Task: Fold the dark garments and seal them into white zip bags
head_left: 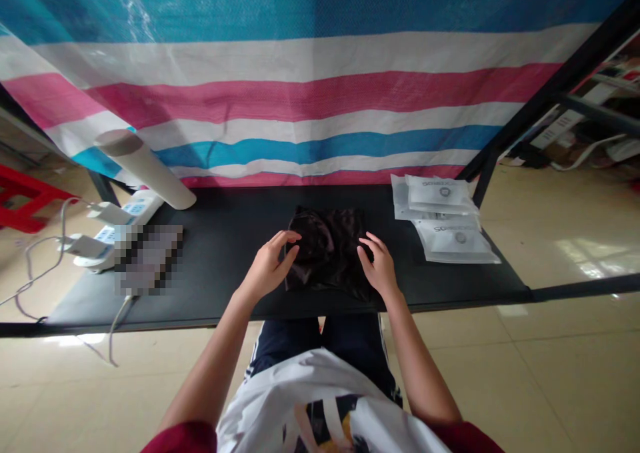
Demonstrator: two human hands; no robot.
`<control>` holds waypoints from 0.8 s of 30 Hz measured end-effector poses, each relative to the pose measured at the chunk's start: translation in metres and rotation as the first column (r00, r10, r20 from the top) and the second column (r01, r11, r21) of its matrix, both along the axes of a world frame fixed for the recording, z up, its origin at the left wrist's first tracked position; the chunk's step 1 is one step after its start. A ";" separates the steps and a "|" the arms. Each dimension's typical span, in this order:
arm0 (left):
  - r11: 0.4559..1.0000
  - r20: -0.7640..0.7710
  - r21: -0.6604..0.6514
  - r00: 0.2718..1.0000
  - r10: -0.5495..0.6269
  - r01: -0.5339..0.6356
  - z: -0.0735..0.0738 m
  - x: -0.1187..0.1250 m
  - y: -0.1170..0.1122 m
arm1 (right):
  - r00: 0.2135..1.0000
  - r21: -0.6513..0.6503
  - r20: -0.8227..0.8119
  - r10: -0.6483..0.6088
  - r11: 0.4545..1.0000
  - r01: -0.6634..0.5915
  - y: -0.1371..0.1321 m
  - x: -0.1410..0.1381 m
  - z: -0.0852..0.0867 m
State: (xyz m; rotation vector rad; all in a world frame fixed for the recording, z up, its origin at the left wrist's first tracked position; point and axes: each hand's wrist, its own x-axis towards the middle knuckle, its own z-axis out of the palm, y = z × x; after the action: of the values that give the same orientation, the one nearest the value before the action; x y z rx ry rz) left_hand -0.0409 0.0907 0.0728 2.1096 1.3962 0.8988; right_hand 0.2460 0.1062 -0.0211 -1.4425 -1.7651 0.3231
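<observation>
Far left of the dark cloth (327,256), I note a white power strip (141,205) with two plugs (90,246), then a pixelated object (145,259) and a white cylinder (157,179). My left hand (270,263) is at the cloth's left edge, fingers curved and parted from the thumb, gripping nothing. Cloth lies crumpled on the black surface (230,239). My right hand (379,264), likewise unclenched, is at its right edge; contact for either, I cannot tell. Right of the cloth, apart from it: overlapping translucent packets (443,206).
</observation>
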 end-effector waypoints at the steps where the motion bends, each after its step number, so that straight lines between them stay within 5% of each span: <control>1: 1.000 -0.066 -0.001 0.998 -0.016 0.016 -0.008 -0.007 -0.003 | 0.999 0.016 -0.048 0.000 1.000 0.001 -0.003 0.002 0.002; 5: 0.993 -0.341 -0.046 0.932 -0.121 0.112 -0.037 -0.026 -0.024 | 0.991 -0.004 -0.089 0.102 0.995 -0.103 -0.025 0.011 0.011; 12: 0.982 -0.481 -0.058 0.857 -0.185 0.179 -0.060 -0.037 -0.075 | 0.857 -0.210 0.299 0.419 0.905 -0.369 -0.085 0.019 0.015; 20: 0.983 -0.403 -0.057 0.896 -0.184 0.177 -0.063 -0.053 -0.109 | 0.872 -0.210 0.240 0.426 0.900 -0.382 -0.103 0.028 0.014; 24: 0.995 -0.249 -0.060 0.964 -0.094 0.081 -0.057 -0.048 -0.093 | 0.939 -0.201 0.244 0.242 0.960 -0.195 -0.081 0.016 0.019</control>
State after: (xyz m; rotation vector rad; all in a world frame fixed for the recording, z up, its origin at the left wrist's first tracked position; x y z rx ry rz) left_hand -0.0890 -0.0023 0.0153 2.2899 1.4161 0.5702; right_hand 0.2623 0.0255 -0.0017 -1.4651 -2.1714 0.4249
